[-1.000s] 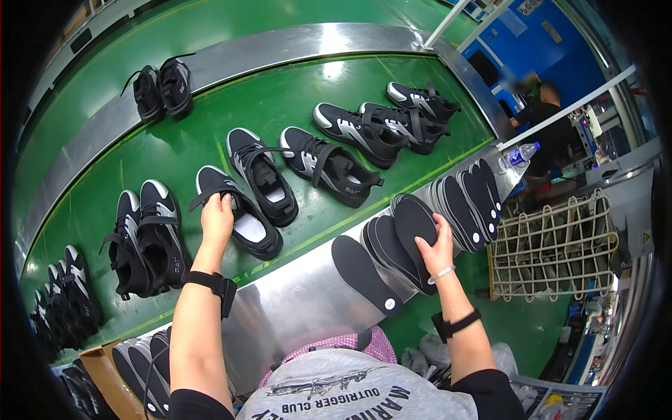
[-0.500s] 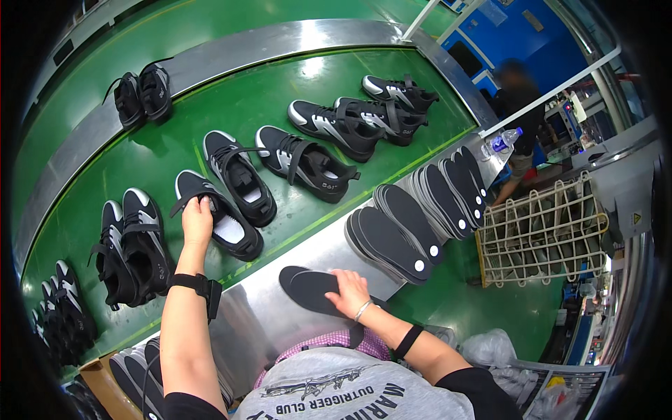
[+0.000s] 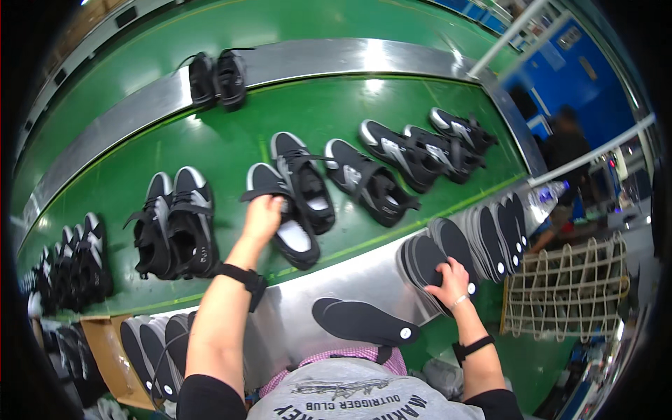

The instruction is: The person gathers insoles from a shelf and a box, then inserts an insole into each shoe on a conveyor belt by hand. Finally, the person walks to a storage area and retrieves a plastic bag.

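Observation:
My left hand (image 3: 264, 215) is closed on the strap and tongue area of a black sneaker (image 3: 297, 241) with a silver toe, whose pale inside shows through its opening. Its mate (image 3: 308, 183) stands beside it, farther right. Over a stack of black insoles (image 3: 418, 260) on the metal ledge, my right hand (image 3: 453, 283) has its thumb and fingers apart, touching the top one near its heel end. Two overlapping loose insoles (image 3: 364, 320) lie on the ledge close to my body, a round white sticker on the upper one's heel.
More black sneakers (image 3: 189, 231) stand in pairs along the green surface (image 3: 231, 143). A pair (image 3: 217, 78) rests on the far metal rim. Further insole stacks (image 3: 490, 238) line the right ledge; a carton (image 3: 115, 357) of insoles is lower left. A rope-netted rack (image 3: 563, 287) and a person (image 3: 568, 147) are at right.
My right hand has let go of the insoles near my body and moved right to the stack. My left hand stays on the same sneaker. The whole view has shifted.

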Action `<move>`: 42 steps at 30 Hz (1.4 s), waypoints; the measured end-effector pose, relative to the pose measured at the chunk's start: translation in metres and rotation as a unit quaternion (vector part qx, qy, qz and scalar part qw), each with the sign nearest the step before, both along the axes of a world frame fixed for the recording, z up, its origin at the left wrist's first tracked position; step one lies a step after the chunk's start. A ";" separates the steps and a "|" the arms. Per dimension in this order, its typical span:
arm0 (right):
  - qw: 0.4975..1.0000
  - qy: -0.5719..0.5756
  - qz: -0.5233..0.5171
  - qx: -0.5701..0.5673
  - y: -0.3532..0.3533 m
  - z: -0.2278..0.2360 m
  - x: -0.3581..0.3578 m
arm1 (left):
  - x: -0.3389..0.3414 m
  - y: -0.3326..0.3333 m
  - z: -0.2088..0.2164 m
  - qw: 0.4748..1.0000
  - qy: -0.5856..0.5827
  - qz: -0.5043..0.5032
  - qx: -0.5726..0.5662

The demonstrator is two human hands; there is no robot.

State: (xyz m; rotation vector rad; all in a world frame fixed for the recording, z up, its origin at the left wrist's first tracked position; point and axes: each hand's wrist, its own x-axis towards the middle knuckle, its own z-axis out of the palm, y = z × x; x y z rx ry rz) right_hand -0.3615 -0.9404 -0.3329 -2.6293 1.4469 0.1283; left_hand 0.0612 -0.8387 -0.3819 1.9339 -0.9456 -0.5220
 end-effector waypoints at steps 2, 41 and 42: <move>0.999 -0.026 0.031 0.025 -0.007 -0.008 -0.006 | -0.008 -0.004 -0.004 1.000 -0.003 0.007 -0.025; 0.956 -0.235 0.175 0.031 0.004 0.071 0.082 | -0.042 0.004 0.011 0.980 -0.110 0.116 -0.117; 0.951 -0.196 0.237 0.033 0.009 0.082 0.110 | -0.036 0.007 0.007 0.980 -0.112 0.119 -0.114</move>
